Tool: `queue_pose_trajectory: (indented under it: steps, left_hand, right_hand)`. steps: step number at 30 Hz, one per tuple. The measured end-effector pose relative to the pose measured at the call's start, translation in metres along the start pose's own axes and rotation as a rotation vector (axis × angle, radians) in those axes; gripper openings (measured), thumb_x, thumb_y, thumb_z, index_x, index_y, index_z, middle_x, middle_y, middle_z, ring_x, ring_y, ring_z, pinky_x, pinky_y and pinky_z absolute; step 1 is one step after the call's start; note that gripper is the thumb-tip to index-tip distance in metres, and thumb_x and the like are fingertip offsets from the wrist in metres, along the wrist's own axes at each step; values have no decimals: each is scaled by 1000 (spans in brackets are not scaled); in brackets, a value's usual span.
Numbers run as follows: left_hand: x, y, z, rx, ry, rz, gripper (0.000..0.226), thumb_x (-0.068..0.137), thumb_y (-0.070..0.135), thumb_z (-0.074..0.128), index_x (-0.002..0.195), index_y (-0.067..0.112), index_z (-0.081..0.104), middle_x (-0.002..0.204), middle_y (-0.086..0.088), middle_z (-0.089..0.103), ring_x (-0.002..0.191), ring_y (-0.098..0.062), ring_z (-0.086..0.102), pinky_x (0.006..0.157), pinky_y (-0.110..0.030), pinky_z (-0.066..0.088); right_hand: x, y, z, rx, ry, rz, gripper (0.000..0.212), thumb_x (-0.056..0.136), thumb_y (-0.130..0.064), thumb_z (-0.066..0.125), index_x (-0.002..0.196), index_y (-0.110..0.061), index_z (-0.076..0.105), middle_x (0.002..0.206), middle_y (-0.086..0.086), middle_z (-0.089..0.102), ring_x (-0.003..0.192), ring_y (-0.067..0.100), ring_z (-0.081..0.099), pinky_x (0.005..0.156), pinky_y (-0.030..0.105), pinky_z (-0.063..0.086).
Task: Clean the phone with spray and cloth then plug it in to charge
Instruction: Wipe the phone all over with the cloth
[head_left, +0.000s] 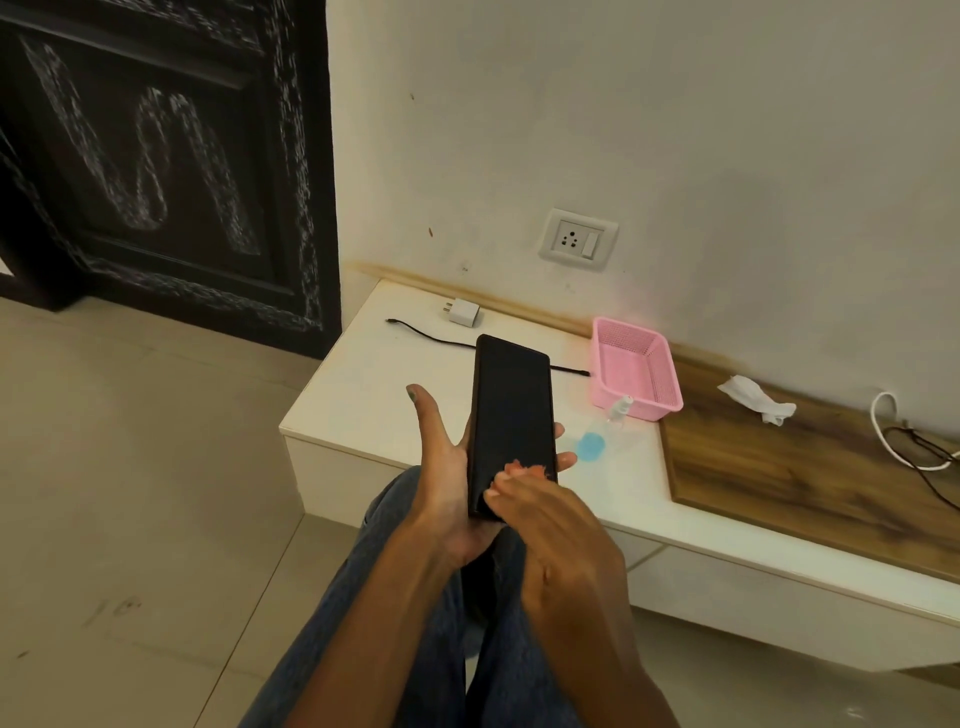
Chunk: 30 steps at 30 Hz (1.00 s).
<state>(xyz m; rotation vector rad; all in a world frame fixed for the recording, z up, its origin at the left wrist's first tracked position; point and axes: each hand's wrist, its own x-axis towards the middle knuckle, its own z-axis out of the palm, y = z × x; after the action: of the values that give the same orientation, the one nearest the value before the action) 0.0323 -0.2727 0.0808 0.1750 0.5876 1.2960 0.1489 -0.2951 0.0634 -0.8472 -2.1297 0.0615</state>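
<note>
My left hand (447, 483) grips a black phone (511, 410) from below, screen up, held above my lap in front of the white ledge (358, 400). My right hand (561, 540) presses a small orange-pink cloth (527, 469) against the lower part of the screen. A clear spray bottle with blue liquid (602, 431) lies on the ledge just right of the phone. The white charger adapter (464, 312) and a black cable (431, 336) rest on the ledge near the wall, below the wall socket (577, 240).
A pink plastic basket (636, 366) stands on the ledge by the wall. A crumpled white tissue (756, 399) and white and black cords (914, 441) lie on the wooden section to the right. A dark door (156, 156) is at left.
</note>
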Motion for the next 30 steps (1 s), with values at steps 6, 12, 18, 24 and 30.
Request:
queue_pose_trajectory:
  steps: [6,12,18,24,30]
  left_hand:
    - [1,-3,3,32,2,0,111,57,93,22,130,17,57,121,-21,64,111,-39,61,94,-47,50]
    - [1,-1,3,19,-11,45,102,61,90,23,124,19,61,120,-22,64,113,-43,59,98,-50,47]
    - [1,-3,3,33,-29,50,104,59,88,26,131,18,56,123,-21,63,114,-41,59,92,-49,51]
    - [2,-2,2,26,-26,65,100,67,87,23,130,18,57,124,-23,62,119,-39,56,102,-49,43]
    - [4,1,-4,24,-15,70,92,76,83,16,124,18,59,122,-18,64,115,-39,59,93,-47,50]
  right_hand:
    - [3,16,-8,-46,-11,-4,43,101,-24,26,109,-7,65,105,12,70,109,12,52,108,12,25]
    - [-2,11,-8,-67,17,4,46,102,-26,27,104,-4,68,103,13,70,109,14,54,107,15,29]
    - [-3,13,-15,-122,-8,-22,49,102,-25,26,102,-2,69,103,12,70,107,12,57,106,14,31]
    - [14,17,-10,-117,42,46,51,102,-28,25,104,0,68,106,13,69,106,21,61,107,14,28]
    - [-5,10,-5,-106,33,-27,52,103,-24,21,103,-2,69,110,10,67,110,16,57,105,24,35]
